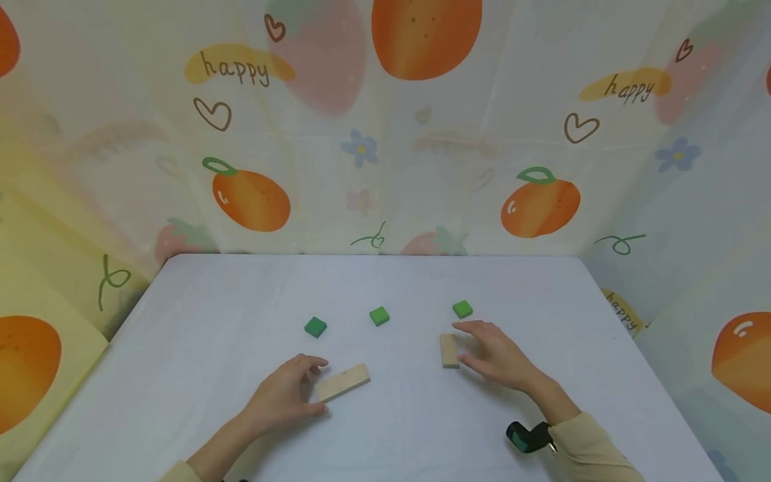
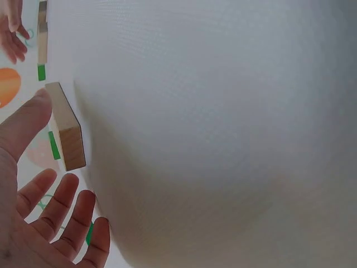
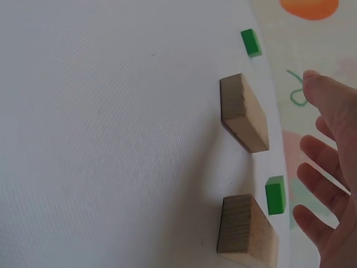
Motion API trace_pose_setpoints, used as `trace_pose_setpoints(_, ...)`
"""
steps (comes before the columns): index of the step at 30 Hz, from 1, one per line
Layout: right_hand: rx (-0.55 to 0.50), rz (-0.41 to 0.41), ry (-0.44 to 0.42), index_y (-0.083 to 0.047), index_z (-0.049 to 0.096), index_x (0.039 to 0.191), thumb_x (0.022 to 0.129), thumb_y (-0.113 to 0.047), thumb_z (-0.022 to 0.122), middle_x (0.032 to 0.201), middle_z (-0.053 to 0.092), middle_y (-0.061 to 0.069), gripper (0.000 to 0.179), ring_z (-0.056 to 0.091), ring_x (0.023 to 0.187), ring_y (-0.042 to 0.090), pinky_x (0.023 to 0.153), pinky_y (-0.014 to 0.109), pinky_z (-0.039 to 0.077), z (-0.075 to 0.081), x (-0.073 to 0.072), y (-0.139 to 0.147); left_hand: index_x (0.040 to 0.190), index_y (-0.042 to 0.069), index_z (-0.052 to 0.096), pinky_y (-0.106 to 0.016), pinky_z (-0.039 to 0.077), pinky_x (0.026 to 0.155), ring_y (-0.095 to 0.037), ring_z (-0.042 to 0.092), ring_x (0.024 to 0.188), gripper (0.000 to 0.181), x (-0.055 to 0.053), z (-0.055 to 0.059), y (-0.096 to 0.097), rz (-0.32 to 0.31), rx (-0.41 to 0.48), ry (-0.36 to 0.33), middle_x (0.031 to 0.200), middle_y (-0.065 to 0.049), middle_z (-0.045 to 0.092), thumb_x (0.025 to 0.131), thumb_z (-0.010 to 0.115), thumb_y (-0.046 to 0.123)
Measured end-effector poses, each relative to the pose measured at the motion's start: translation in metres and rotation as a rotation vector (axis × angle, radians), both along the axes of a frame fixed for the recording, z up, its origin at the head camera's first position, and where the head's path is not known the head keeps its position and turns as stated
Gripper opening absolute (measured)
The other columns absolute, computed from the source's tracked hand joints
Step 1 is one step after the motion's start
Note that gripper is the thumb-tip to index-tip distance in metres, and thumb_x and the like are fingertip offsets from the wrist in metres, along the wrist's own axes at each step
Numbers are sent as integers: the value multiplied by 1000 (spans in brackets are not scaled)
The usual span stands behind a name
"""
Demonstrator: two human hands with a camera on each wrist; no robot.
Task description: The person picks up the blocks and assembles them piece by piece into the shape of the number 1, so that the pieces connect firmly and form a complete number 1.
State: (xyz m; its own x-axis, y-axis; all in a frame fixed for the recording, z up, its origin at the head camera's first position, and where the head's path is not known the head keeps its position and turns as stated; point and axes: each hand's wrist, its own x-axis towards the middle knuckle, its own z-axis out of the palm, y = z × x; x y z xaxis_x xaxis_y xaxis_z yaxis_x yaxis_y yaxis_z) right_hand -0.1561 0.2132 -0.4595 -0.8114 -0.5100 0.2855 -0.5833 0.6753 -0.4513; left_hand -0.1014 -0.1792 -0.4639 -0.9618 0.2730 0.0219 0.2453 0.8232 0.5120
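A long pale wooden block (image 1: 343, 382) lies aslant on the white tabletop, its left end between the thumb and fingers of my left hand (image 1: 282, 395). In the left wrist view that hand's fingers are spread apart near a wooden block (image 2: 68, 125), and the thumb overlaps its far end. A shorter wooden block (image 1: 448, 351) lies farther right. My right hand (image 1: 500, 355) is just beside it, fingers loosely bent and thumb tip at its lower right edge. The right wrist view shows this hand (image 3: 334, 151) with nothing in its grasp.
Behind the wooden blocks lie a dark green block (image 1: 316, 327), a lighter green block (image 1: 379, 316) and another light green block (image 1: 462, 308). A printed cloth (image 1: 421, 194) hangs beyond the back edge of the table (image 1: 241, 288). A black device (image 1: 527, 437) is by the right sleeve.
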Motion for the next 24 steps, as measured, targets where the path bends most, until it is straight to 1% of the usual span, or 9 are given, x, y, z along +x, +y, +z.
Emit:
trace_pose_setpoints(6, 1, 7, 6, -5, 56, 122, 77, -18, 73, 118, 60, 6, 49, 53, 112, 24, 94, 48, 39, -1, -1, -6, 108, 19, 60, -23, 44, 68, -6, 49, 80, 60, -2, 1, 3, 7, -11, -18, 89, 12, 55, 55, 86, 29)
trace_pose_setpoints(10, 24, 16, 6, -3, 56, 122, 77, -16, 72, 118, 60, 7, 50, 53, 111, 25, 96, 48, 38, -3, -3, -8, 104, 19, 61, -22, 42, 65, -6, 47, 76, 55, -3, 0, 3, -6, -23, -20, 85, 13, 54, 56, 86, 28)
trace_pose_setpoints(15, 70, 25, 15, -3, 55, 123, 77, -19, 71, 118, 60, 7, 51, 53, 110, 24, 97, 47, 37, -2, -4, -10, 101, 18, 62, -20, 41, 64, -6, 46, 75, 51, -4, 0, 2, -35, -18, -24, 83, 13, 54, 57, 86, 26)
trace_pose_setpoints(20, 88, 30, 12, -1, 54, 124, 77, -20, 71, 119, 59, 9, 53, 53, 109, 25, 97, 47, 37, -2, -5, -11, 94, 20, 64, -21, 41, 63, -6, 46, 73, 43, -5, 1, 2, -37, -19, -46, 82, 13, 55, 58, 85, 25)
trace_pose_setpoints(24, 94, 30, -1, -1, 53, 124, 77, -21, 71, 119, 58, 10, 54, 53, 109, 25, 97, 46, 38, -2, -5, -12, 92, 20, 64, -21, 41, 64, -5, 47, 73, 40, -6, 0, 1, -41, -33, -37, 81, 14, 55, 58, 85, 25)
